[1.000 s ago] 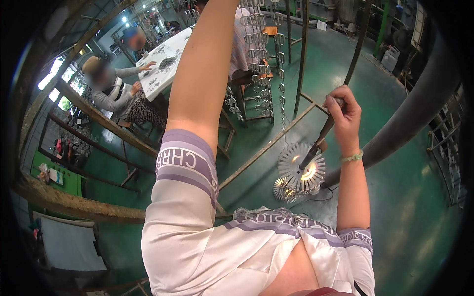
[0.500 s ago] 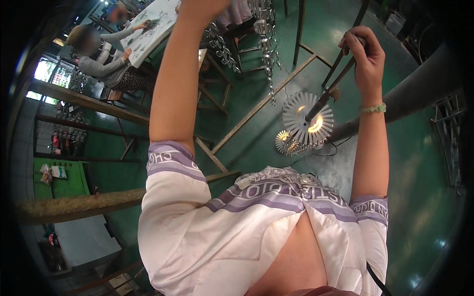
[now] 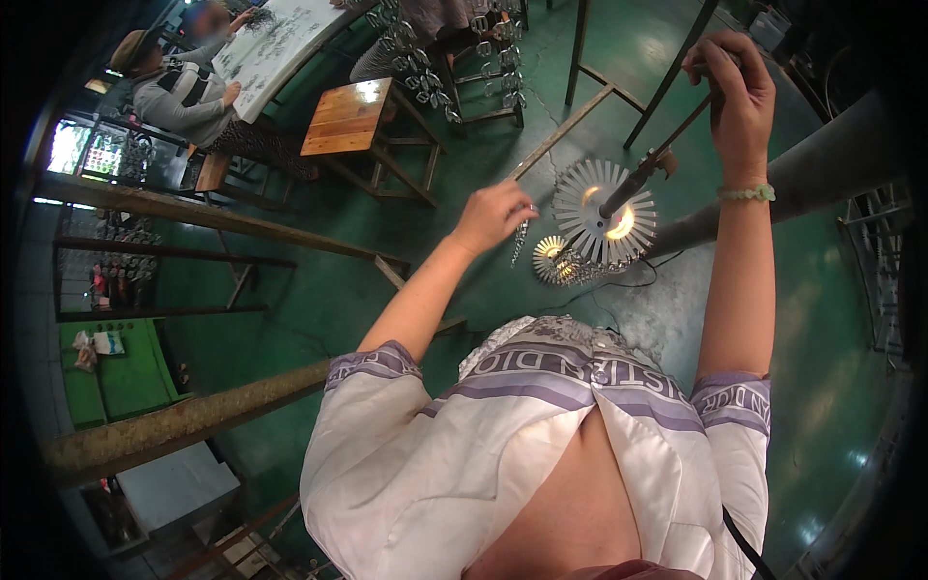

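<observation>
My left hand [image 3: 493, 218] is in the middle of the view, its fingers curled together. A short silvery metal chain [image 3: 520, 244] hangs from its fingertips. Up at the right, my right hand [image 3: 737, 82] is wrapped round a thin dark rod [image 3: 688, 124]. The rod slants down to a thicker shaft that meets a round metal disc [image 3: 572, 184] with slotted, petal-like edges. A glowing light shows through the disc. Just below it is a smaller slotted disc [image 3: 549, 261], also lit, with metal chain pieces heaped beside it. My left hand is left of both discs, apart from them.
Strings of metal links [image 3: 418, 60] hang at the top. A wooden stool [image 3: 346, 118] stands left of them. Two people sit at a white table [image 3: 280, 53] with small pieces on it. Wooden bars [image 3: 208, 208] cross the left side, and a thick grey pipe [image 3: 812, 159] runs at right.
My left hand has come down from the top edge toward the discs, uncovering the stool. A chain now shows hanging from it. My right hand has shifted slightly up and right, still on the rod.
</observation>
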`<state>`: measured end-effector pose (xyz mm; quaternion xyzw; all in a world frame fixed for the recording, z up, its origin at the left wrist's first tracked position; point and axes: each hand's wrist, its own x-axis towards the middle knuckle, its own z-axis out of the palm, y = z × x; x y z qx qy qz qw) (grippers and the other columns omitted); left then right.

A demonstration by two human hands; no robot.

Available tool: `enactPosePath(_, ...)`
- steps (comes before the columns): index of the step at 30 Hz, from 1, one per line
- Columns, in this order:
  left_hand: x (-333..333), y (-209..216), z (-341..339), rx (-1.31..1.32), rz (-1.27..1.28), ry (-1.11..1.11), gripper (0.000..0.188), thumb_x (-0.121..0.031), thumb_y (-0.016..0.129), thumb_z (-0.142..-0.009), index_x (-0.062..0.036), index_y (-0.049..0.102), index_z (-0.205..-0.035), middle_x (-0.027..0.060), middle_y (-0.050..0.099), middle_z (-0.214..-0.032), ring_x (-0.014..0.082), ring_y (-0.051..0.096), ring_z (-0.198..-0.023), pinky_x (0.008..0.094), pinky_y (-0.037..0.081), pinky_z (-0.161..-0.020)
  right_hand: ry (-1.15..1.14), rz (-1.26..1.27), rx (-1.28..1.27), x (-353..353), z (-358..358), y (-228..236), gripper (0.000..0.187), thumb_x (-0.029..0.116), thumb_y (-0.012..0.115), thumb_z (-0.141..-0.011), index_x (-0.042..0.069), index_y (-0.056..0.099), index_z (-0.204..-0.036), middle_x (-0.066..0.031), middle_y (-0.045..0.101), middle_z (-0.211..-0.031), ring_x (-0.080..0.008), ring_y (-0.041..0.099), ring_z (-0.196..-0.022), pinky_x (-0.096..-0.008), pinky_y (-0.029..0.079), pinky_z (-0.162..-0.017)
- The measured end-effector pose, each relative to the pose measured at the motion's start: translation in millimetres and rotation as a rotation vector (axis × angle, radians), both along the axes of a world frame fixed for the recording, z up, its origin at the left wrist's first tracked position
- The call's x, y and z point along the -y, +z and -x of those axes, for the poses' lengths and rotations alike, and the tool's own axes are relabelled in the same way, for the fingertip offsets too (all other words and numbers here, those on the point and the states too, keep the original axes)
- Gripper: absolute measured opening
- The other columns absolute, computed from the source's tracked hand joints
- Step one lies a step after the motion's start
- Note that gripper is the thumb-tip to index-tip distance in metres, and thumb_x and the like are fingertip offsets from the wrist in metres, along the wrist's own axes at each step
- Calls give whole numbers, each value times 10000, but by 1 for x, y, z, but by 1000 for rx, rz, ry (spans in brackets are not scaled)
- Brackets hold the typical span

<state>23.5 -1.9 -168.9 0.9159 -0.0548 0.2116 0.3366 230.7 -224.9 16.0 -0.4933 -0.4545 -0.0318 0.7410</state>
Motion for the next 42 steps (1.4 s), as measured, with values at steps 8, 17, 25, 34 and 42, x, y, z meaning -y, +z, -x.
enactPosePath(8,33,-84,23,-57,-43,-34,171,-195,719,-711,-77,608,-768,48,560,-753,248,584,-645,346,464,-571,60,-23,10,-2,-1,-2,119,26,496,-890,-35,563,-968,-90,573,-844,-165,562,-775,-270,420,-650)
enactPosePath(17,44,-102,12,-59,-43,4,171,-192,712,-714,-89,599,-791,37,562,-771,254,595,-674,365,473,-584,85,-21,35,-3,-2,-2,96,26,493,-886,-26,557,-935,-85,548,-851,-172,548,-771,-272,416,-640)
enactPosePath(25,53,-121,-1,-147,-78,36,180,-239,707,-719,-97,606,-763,28,564,-812,247,602,-733,369,491,-625,83,-12,42,-1,-7,-6,85,21,488,-882,-20,552,-920,-85,544,-861,-165,546,-770,-269,416,-636)
enactPosePath(34,24,-90,-17,-86,-105,-28,189,-245,707,-716,-90,621,-781,59,551,-762,272,586,-706,370,476,-618,-60,52,44,-2,0,-3,73,54,556,-829,-14,543,-851,-50,556,-748,-104,534,-697,-228,412,-609)
enactPosePath(42,-66,181,-108,683,-205,209,73,-54,704,-724,-40,663,-782,87,608,-701,204,583,-610,300,455,-549,-40,43,2,-13,15,11,38,-1,551,-811,-3,519,-791,-32,495,-757,-93,505,-658,-220,398,-587)
